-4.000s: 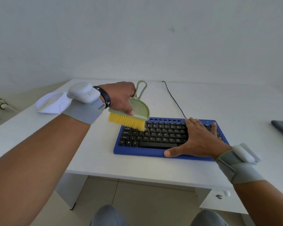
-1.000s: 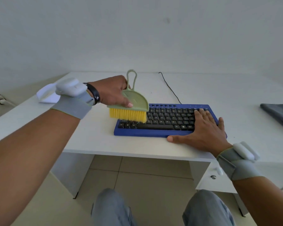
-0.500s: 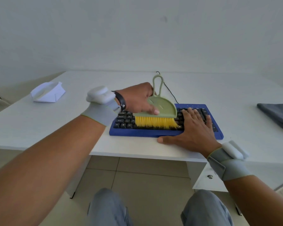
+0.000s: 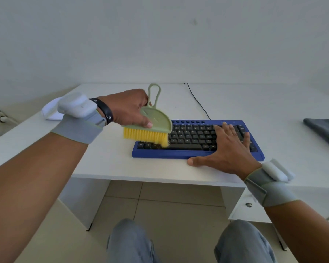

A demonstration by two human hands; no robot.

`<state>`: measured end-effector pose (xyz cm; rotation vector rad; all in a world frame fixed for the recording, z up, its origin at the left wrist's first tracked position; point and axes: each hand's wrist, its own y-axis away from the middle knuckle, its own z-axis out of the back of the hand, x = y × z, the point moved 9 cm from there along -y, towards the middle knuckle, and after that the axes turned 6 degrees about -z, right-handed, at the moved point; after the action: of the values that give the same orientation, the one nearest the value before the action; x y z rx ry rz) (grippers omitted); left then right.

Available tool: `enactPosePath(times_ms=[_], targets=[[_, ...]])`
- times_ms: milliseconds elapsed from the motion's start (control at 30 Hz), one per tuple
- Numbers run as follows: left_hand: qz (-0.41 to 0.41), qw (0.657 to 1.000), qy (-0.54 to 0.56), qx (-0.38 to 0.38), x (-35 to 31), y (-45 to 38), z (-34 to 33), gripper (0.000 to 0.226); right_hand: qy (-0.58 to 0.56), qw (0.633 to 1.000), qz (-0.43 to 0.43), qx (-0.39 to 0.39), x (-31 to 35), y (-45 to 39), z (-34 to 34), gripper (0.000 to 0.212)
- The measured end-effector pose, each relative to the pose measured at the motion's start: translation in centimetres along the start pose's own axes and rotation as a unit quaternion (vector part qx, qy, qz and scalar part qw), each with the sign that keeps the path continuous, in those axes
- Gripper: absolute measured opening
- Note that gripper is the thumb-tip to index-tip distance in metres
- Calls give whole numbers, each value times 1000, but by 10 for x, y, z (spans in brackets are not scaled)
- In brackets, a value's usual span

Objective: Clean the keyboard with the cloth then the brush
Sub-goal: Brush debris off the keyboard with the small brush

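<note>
A blue keyboard (image 4: 188,153) with black keys lies on the white desk (image 4: 273,103), near its front edge. My left hand (image 4: 127,109) grips a pale green brush (image 4: 156,120) by its back, and the yellow bristles touch the keyboard's left end. My right hand (image 4: 226,150) lies flat, fingers spread, on the right half of the keys, thumb on the desk in front. A white cloth (image 4: 50,111) sits at the desk's far left, partly hidden behind my left wrist.
A black cable (image 4: 197,100) runs from the keyboard to the back of the desk. A dark grey folded item (image 4: 325,130) lies at the right edge. My knees (image 4: 133,242) show below the desk's front edge, with a drawer unit (image 4: 249,204) at lower right.
The brush has swept left from the middle of the keys to the keyboard's left end. My right hand has stayed flat on the right half.
</note>
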<state>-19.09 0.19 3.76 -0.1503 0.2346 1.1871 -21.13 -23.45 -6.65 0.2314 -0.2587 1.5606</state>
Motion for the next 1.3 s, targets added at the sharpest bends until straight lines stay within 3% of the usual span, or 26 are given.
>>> enactPosePath(times_ms=[133, 367, 633, 900, 1033, 1133, 1233, 1300], targets=[[-73, 992, 90, -52, -49, -13, 3, 28, -7, 1000, -19, -14, -3, 2, 3, 151], [-123, 982, 141, -16, -97, -48, -51, 31, -8, 998, -42, -43, -14, 3, 2, 163], [-44, 998, 3, 39, -39, -19, -32, 38, 5, 999, -41, -35, -12, 4, 0, 159], [24, 999, 10, 18, 15, 9, -6, 36, 22, 999, -48, -2, -4, 3, 6, 156], [42, 993, 51, -96, 22, 7, 23, 40, 22, 1000, -4, -4, 24, 1, 13, 141], [65, 963, 121, -231, 28, -1, 44, 40, -12, 999, 38, -8, 55, -5, 13, 133], [114, 931, 148, -313, 39, -16, 44, 47, -15, 998, 54, 5, 76, -14, 3, 132], [152, 908, 176, -347, 47, -27, 37, 39, -9, 998, 55, 23, 84, -19, -7, 133]])
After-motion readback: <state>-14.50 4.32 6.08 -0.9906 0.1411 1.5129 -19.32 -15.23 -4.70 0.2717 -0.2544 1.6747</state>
